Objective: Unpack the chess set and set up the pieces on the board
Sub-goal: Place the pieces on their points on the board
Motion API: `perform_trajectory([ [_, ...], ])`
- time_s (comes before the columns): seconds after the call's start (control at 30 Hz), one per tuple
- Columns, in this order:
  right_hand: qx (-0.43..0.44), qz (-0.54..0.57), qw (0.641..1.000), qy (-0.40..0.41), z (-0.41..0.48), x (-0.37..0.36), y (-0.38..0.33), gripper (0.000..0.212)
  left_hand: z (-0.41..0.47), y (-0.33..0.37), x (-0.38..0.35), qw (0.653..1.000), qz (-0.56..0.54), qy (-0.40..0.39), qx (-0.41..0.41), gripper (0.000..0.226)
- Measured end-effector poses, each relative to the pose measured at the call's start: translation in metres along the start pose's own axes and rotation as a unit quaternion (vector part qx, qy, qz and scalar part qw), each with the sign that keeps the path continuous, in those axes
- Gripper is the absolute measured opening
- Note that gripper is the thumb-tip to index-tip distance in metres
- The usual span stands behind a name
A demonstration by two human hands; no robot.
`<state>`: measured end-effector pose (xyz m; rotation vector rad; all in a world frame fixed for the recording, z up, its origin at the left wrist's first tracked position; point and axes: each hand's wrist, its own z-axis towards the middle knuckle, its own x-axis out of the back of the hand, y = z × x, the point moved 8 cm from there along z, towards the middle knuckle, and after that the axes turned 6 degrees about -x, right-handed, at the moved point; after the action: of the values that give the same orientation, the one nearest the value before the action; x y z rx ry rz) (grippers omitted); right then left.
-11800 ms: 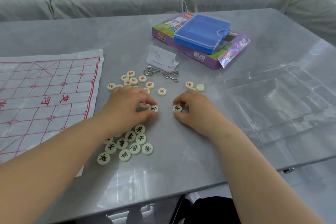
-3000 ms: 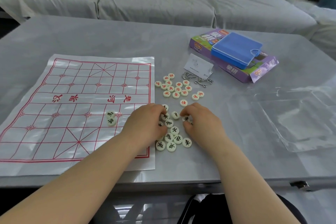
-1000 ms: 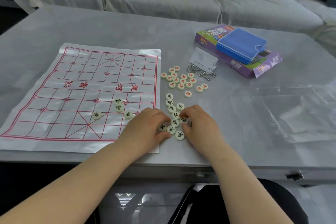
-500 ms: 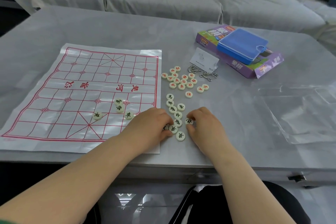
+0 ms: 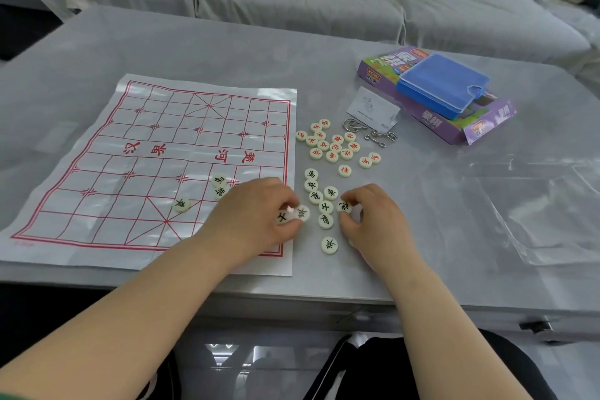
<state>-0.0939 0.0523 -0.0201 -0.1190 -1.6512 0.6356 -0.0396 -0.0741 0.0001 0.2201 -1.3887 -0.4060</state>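
A white plastic sheet board (image 5: 156, 153) with a red grid lies on the table's left half. Three cream discs with black characters sit on it, one (image 5: 181, 204) near the lower palace and two (image 5: 219, 187) further right. My left hand (image 5: 256, 214) rests over the board's right edge, fingertips pinching two black-character discs (image 5: 293, 214). My right hand (image 5: 373, 221) pinches one black-character disc (image 5: 343, 206). Between the hands lie several loose black-character discs (image 5: 319, 196). Beyond them, a cluster of red-character discs (image 5: 334, 146) lies on the table.
A purple game box (image 5: 435, 120) with a blue plastic case (image 5: 441, 84) on top sits at the back right. A white card (image 5: 371, 109) and metal ring puzzles (image 5: 370, 131) lie in front of it. A clear plastic tray (image 5: 539, 204) lies at right. A grey sofa stands behind.
Over the last seconds black-character discs have appeared on the board. In the last half second my left hand's fingers have closed on two discs, and my right hand holds one by the pile.
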Motion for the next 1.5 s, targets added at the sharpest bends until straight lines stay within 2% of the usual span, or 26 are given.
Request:
perform_trajectory([
  [0.1, 0.047, 0.011, 0.999, -0.002, -0.002, -0.002, -0.025, 0.029, -0.023, -0.031, 0.022, 0.997, 0.004, 0.040, 0.058, 0.029],
  [0.27, 0.146, -0.003, 0.988, -0.059, -0.020, -0.036, -0.083, 0.032, -0.062, -0.081, 0.037, 0.986, 0.022, 0.048, 0.158, 0.028],
  [0.43, 0.149, -0.020, 0.986, -0.075, -0.022, -0.055, -0.091, 0.036, -0.072, -0.093, 0.033, 0.983, 0.019, 0.051, 0.175, 0.026],
  [0.57, 0.106, 0.003, 0.993, -0.056, -0.018, -0.031, -0.067, 0.040, -0.070, -0.090, 0.028, 0.987, 0.030, 0.037, 0.151, 0.034],
  [0.63, 0.063, 0.009, 0.997, -0.049, -0.017, -0.015, -0.043, 0.037, -0.070, -0.090, 0.030, 0.986, 0.037, 0.061, 0.153, 0.039],
  [0.7, 0.017, 0.010, 0.999, -0.039, -0.017, 0.001, -0.017, 0.033, -0.070, -0.078, 0.033, 0.986, 0.018, 0.099, 0.135, 0.032],
  [0.73, -0.003, 0.000, 0.999, -0.040, -0.017, 0.006, -0.006, 0.032, -0.066, -0.066, 0.031, 0.991, 0.020, 0.089, 0.099, 0.026],
  [0.83, -0.029, -0.046, 0.995, -0.079, -0.021, 0.003, 0.012, 0.032, -0.055, -0.020, 0.007, 1.000, 0.008, 0.013, -0.016, 0.032],
  [0.93, -0.022, -0.037, 0.995, -0.089, -0.019, -0.006, 0.013, 0.025, -0.040, 0.020, -0.017, 0.997, -0.002, -0.031, -0.067, 0.037],
  [1.0, -0.021, -0.031, 0.996, -0.075, -0.015, -0.008, 0.013, 0.021, -0.030, 0.035, -0.030, 0.997, -0.024, -0.053, -0.050, 0.041],
  [1.1, -0.010, -0.023, 0.998, -0.051, -0.007, -0.007, 0.013, 0.018, -0.018, 0.044, -0.038, 0.999, -0.017, -0.021, -0.041, 0.052],
  [1.23, 0.013, 0.060, 0.998, -0.009, 0.006, -0.005, 0.004, 0.021, -0.010, 0.043, -0.038, 0.998, -0.016, 0.012, -0.054, 0.031],
  [1.3, 0.026, 0.075, 0.997, 0.000, 0.013, -0.007, -0.001, 0.023, -0.008, 0.044, -0.037, 0.999, -0.017, -0.002, -0.052, 0.024],
  [1.43, 0.041, 0.057, 0.997, -0.024, 0.019, -0.014, -0.004, 0.036, -0.016, 0.025, -0.015, 0.997, -0.024, 0.076, -0.022, 0.030],
  [1.5, 0.037, 0.033, 0.998, -0.043, 0.021, -0.016, -0.005, 0.038, -0.025, 0.007, -0.003, 0.997, -0.012, 0.075, -0.006, 0.029],
])
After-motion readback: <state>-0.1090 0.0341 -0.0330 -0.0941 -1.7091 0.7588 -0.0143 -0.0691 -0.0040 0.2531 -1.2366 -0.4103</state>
